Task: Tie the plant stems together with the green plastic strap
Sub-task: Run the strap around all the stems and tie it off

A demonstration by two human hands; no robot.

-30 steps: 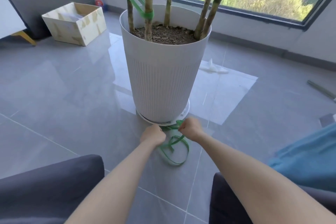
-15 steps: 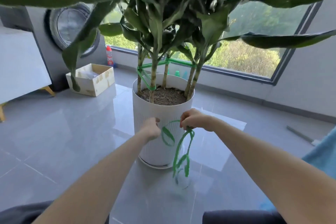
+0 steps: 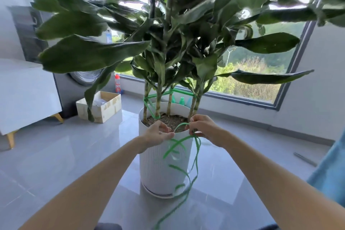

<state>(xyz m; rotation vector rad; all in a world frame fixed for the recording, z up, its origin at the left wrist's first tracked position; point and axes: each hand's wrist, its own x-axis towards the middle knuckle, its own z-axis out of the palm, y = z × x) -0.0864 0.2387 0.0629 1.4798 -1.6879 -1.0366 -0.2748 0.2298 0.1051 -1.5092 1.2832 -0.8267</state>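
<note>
A tall white ribbed pot (image 3: 158, 164) holds several bamboo-like plant stems (image 3: 158, 102) under big dark leaves. Green strap (image 3: 149, 105) is wound around the stems just above the soil. A loose green plastic strap (image 3: 194, 162) hangs in loops down the pot's front to the floor. My left hand (image 3: 157, 133) pinches the strap at the near rim. My right hand (image 3: 204, 127) grips the strap slightly higher, over the rim's right side. A short arc of strap runs between the two hands.
An open cardboard box (image 3: 101, 107) sits on the grey tiled floor to the left, by a washing machine (image 3: 74, 84) and a white cabinet (image 3: 24, 97). A large window (image 3: 252, 84) is behind the pot. Blue fabric (image 3: 334, 170) lies at the right edge.
Both hands lifted the loose strap from the floor at the pot's base up to the pot's rim. The view tilted up, bringing the leaves into sight.
</note>
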